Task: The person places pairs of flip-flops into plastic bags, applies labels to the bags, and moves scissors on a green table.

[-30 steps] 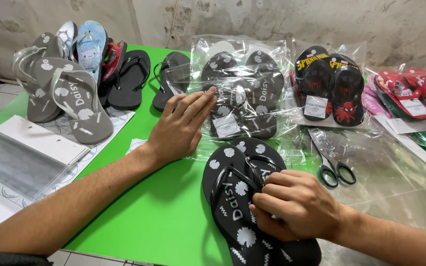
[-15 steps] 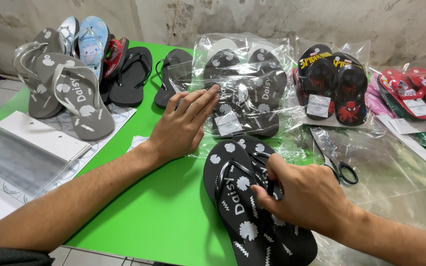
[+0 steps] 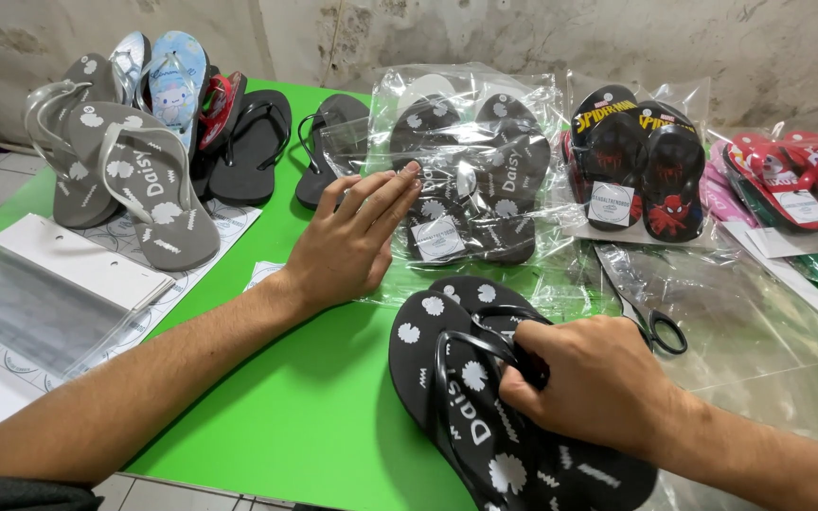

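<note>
A pair of black flip-flops with white leaf prints (image 3: pixel 447 378) lies stacked on the green table (image 3: pixel 286 416) near its front edge. My right hand (image 3: pixel 598 388) is closed around their straps. My left hand (image 3: pixel 352 241) rests flat, fingers together, on the edge of a clear plastic bag holding another black printed pair (image 3: pixel 475 180) just behind.
Loose grey, blue, red and black flip-flops (image 3: pixel 144 142) crowd the back left. Bagged black-and-red pairs (image 3: pixel 636 161) and red pairs (image 3: pixel 797 180) sit at the right. Scissors (image 3: pixel 655 326) lie on empty clear bags (image 3: pixel 759 341). A stack of flat bags with white headers (image 3: pixel 40 293) is at the left.
My right hand has slid along the black pair and closed on its straps. The pair has shifted slightly. My left hand stays on the bagged pair.
</note>
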